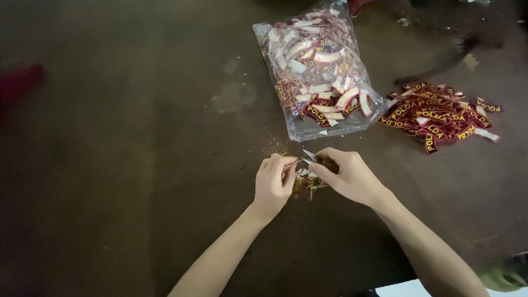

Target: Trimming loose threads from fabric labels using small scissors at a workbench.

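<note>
I judge trimming underway: my left hand pinches a small curved embroidered patch; my right hand grips small metal snips; next needs a steady cut.

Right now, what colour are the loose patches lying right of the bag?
Dark red with yellow lettering and edging; some show white backs. The patches show best in the head view.

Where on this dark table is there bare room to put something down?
The widest bare stretch is the table to the left of the left hand and the clear bag of patches. It is crowded on the right: the loose pile of red patches, the bag, and thread scraps between the left hand and right hand.
</note>
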